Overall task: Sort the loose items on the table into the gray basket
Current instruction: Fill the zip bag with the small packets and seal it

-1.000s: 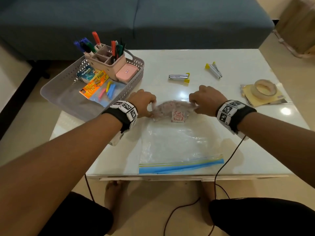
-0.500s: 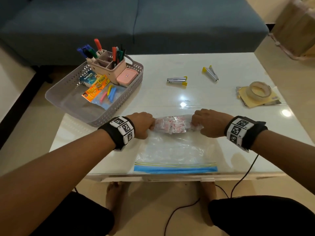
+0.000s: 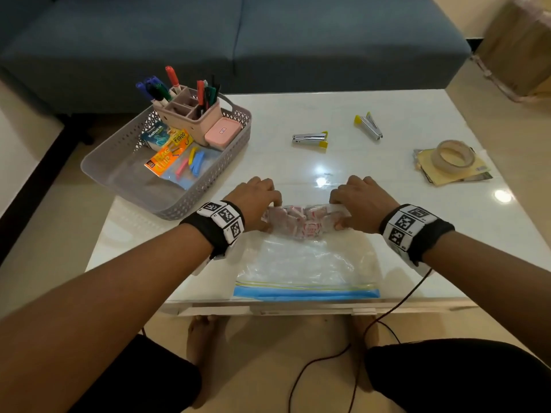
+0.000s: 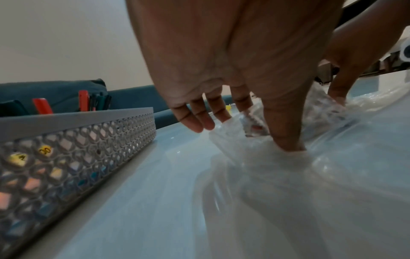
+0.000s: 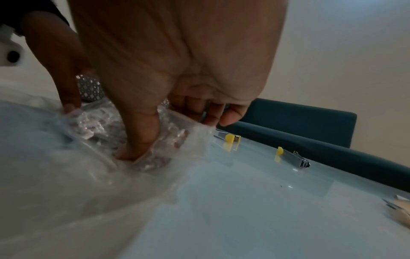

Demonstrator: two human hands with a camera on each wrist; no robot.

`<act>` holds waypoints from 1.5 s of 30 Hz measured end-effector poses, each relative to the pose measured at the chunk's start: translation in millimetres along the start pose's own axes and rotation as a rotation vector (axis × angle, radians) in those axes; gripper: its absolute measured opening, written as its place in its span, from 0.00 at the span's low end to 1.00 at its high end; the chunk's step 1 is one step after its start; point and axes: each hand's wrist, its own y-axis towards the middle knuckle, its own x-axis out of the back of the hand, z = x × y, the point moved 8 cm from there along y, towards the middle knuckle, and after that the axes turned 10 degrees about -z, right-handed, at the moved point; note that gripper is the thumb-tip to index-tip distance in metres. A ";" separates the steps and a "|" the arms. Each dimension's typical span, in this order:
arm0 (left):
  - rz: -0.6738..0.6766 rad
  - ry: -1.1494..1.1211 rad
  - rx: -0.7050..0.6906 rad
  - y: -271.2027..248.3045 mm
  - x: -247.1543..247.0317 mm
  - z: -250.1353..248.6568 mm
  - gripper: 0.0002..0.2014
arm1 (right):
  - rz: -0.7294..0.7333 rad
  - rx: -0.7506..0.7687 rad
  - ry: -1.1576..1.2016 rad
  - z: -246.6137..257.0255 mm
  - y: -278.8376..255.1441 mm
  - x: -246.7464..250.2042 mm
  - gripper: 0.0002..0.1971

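Observation:
A clear zip bag (image 3: 304, 263) with a blue seal strip lies at the table's near edge. Its far end is rolled up around small red-and-white packets (image 3: 301, 223). My left hand (image 3: 256, 201) pinches the roll's left end and my right hand (image 3: 360, 201) pinches its right end. In the left wrist view the thumb (image 4: 286, 140) presses into the plastic and the fingers curl over the roll. In the right wrist view my right hand (image 5: 177, 131) grips the bag (image 5: 66, 175) likewise. The gray basket (image 3: 208, 186) stands to the left of my left hand.
The basket holds a pink pen holder (image 3: 190, 114), a pink case (image 3: 222, 133) and clip packs. Two staplers (image 3: 310, 138) (image 3: 368, 126) lie mid-table. A tape roll (image 3: 453, 153) sits on yellow paper at the right. A blue sofa (image 3: 268, 40) is behind.
Both hands have rolled the packet end of the bag nearer to the blue seal strip, so the flat part of the bag is shorter.

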 end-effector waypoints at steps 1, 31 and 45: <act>0.032 -0.050 0.003 0.9 -0.9 -3.1 0.25 | 0.007 -0.008 0.016 2.4 -1.4 1.6 0.17; 0.126 -0.093 0.033 -57.1 -19.1 -7.7 0.24 | 0.038 -0.023 0.161 31.9 -52.8 4.1 0.14; 0.102 0.031 -0.159 -92.2 -25.1 -32.8 0.17 | 0.095 0.114 0.221 65.1 -84.6 -4.3 0.16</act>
